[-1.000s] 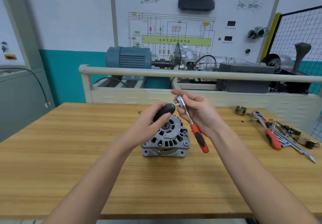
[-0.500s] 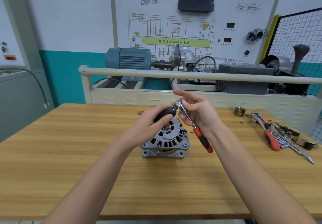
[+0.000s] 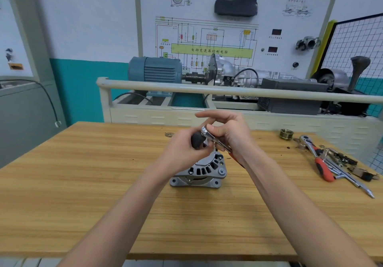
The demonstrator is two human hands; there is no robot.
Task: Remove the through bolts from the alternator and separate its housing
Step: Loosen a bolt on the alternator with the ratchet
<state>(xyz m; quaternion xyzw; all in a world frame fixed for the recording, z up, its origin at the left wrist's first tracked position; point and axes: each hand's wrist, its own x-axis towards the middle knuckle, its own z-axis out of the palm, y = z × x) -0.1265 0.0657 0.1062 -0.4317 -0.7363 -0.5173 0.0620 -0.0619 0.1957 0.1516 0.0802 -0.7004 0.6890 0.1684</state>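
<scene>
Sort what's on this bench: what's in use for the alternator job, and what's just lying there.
In use: alternator; ratchet held by the right hand; black handle gripped by the left hand.

Lying about: second ratchet, brass ring, loose parts at the right end.

I see two bare forearms rising from the lower edge toward centre frame, no sleeves, watch, rings or gloves on my left hand [image 3: 182,152] or right hand [image 3: 232,134].
</scene>
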